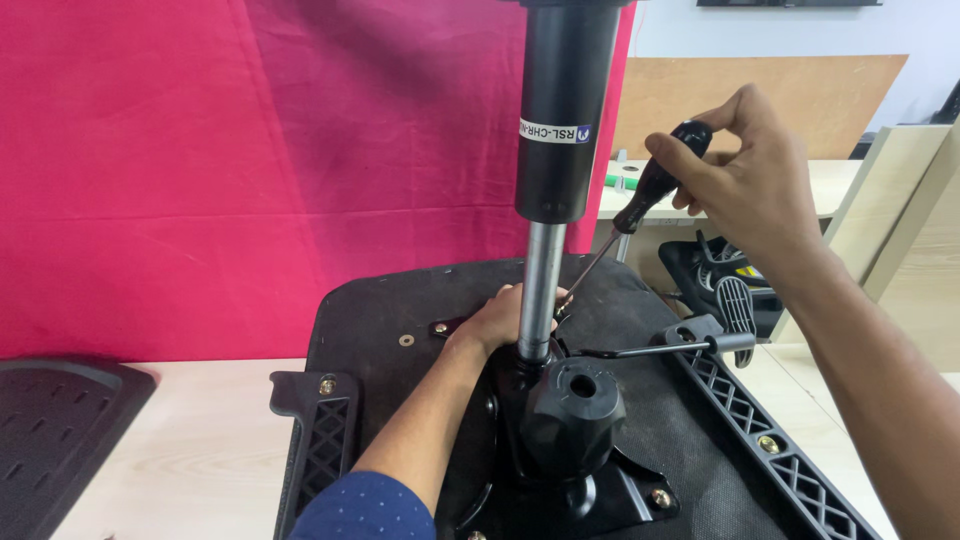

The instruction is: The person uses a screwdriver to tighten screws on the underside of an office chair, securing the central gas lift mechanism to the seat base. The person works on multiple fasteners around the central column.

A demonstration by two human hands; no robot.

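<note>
Magenta cloth point(200, 150) hangs behind a pale wooden table point(200, 450), on which an upturned chair seat point(390, 300) lies with its black underside up.

Right hand point(750, 185) is clamped on the black handle of a screwdriver point(655, 185), fingers curled round the knob end; the thin shaft slants down and to the left toward the base of the column, and its tip is hidden behind the left hand. Left hand point(500, 318) rests on the seat just beside the column, fingers bent over something small at the mechanism; whether it grips anything cannot be told; its forearm ends in a blue dotted sleeve point(365, 510).

Gas column point(560, 110) stands upright from the middle of the seat; its upper part is a thick matt black cylinder with a white label band, its lower part a slim bright steel rod that enters a black metal plate point(620, 495) fixed with brass-coloured screws. Black ribbed knob point(572, 405) sits on the plate in front of the rod; a thin lever point(650, 350) with a grey paddle end sticks out to the right; latticed black armrest brackets point(320, 440) lie on both sides of the seat.

Perforated black panel point(60, 430) lies at the far left of the table.
</note>
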